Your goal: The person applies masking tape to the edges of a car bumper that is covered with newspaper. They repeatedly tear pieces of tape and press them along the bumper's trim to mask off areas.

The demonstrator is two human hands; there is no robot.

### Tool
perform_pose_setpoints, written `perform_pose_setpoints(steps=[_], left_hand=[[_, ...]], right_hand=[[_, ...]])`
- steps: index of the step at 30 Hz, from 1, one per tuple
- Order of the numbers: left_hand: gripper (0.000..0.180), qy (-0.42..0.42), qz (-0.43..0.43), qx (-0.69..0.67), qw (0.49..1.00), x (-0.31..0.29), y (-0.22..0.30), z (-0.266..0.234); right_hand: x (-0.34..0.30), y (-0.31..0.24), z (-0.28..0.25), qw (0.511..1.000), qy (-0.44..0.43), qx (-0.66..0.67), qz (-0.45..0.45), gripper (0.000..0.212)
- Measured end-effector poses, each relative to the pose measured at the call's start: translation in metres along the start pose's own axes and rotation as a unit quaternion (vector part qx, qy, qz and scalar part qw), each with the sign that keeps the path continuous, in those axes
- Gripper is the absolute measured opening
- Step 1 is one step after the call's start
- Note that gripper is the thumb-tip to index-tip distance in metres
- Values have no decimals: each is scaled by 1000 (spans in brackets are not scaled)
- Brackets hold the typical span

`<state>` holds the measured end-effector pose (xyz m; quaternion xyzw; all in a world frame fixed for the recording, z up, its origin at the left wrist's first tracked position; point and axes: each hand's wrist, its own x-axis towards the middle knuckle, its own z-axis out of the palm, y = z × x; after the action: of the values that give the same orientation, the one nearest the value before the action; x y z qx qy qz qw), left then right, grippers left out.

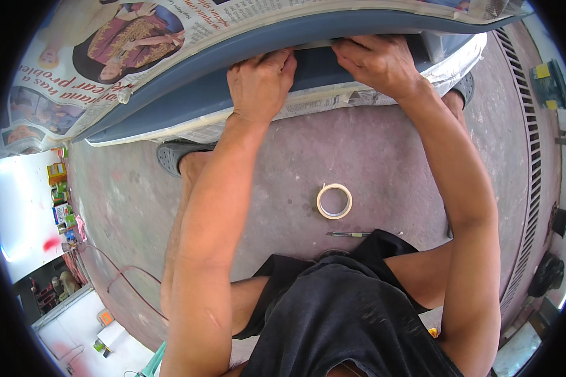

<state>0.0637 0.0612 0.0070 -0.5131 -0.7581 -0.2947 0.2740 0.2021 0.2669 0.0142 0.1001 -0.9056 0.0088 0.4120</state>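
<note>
Both my hands are raised to the lower edge of a blue-grey vehicle body panel (pixel 220 53), over a dark recess. My left hand (pixel 258 85) is closed, its thumb and fingers pinched at the panel's edge. To its right, my right hand (pixel 380 63) is bent over the same edge with curled fingers. Between the fingertips runs a narrow pale strip (pixel 313 45) that looks like masking tape; its ends are hidden by my hands. Newspaper (pixel 220 25) covers the panel above, and more taped newspaper (pixel 314 105) lines the lower edge.
A roll of masking tape (pixel 334 201) lies on the concrete floor (pixel 283 163) between my legs. Near it is a slim cutter knife (pixel 348 234). A floor grate (pixel 527 125) runs along the right. At left are a red hose (pixel 132 269) and several cans and boxes (pixel 59 195).
</note>
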Motion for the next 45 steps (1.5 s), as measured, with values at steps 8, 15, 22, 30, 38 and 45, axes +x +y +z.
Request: perform_pose_setpoints(steps=[8, 15, 22, 30, 38, 45], left_hand=[[12, -39, 54, 40, 997, -3, -5, 6], [13, -52, 48, 51, 996, -3, -5, 7], [14, -64, 34, 55, 996, -1, -3, 5], [16, -91, 8, 49, 995, 1, -1, 5], [19, -95, -68, 30, 993, 0, 0, 5], [23, -101, -49, 18, 993, 3, 1, 3]], right_hand=[[-11, 7, 6, 998, -53, -14, -9, 13], [-8, 6, 4, 998, -56, -16, -17, 11], [-4, 4, 6, 998, -63, -25, -13, 4], [-5, 9, 5, 996, -67, -50, -13, 8], [-3, 8, 5, 996, -76, -41, -10, 8], [-3, 11, 6, 997, -68, -35, -15, 9]])
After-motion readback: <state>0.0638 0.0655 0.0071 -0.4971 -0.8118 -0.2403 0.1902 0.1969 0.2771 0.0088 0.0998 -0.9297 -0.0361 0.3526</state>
